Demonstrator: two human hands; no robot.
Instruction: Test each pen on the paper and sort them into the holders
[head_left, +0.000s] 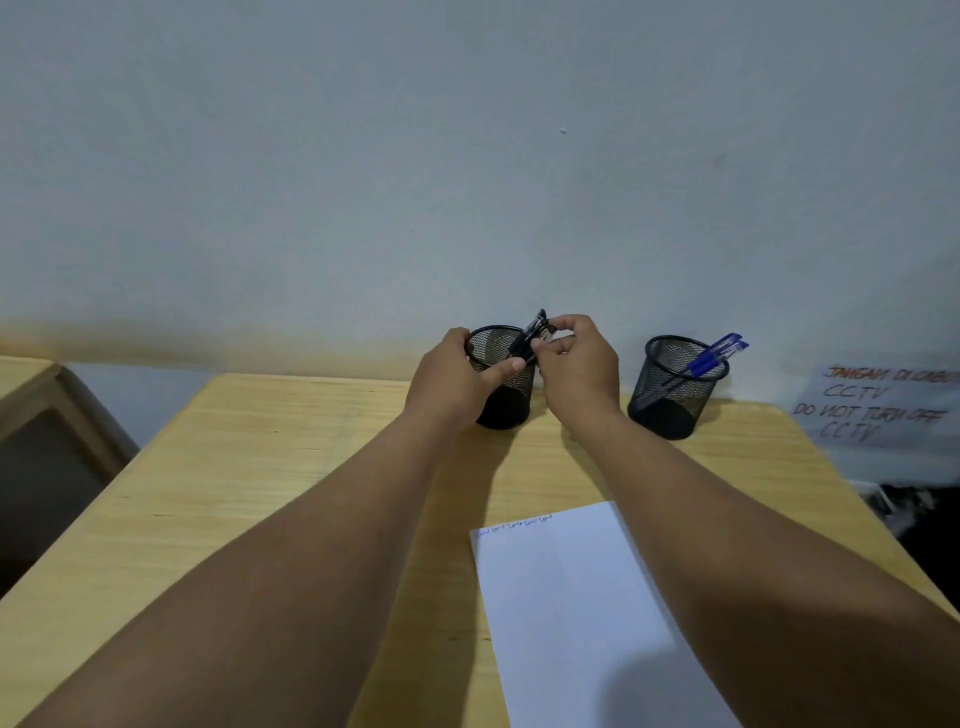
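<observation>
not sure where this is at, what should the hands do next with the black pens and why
Probably lift one black pen out with the right hand and bring it to the paper. That hand already pinches the pens in the left holder, which the left hand steadies, and the paper has only one scribbled line.

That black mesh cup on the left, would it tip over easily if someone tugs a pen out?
Probably yes. The left mesh holder looks like thin, light wire and holds few pens. The left hand grips its wall, likely to steady it, while the right hand pinches the pens.
</observation>
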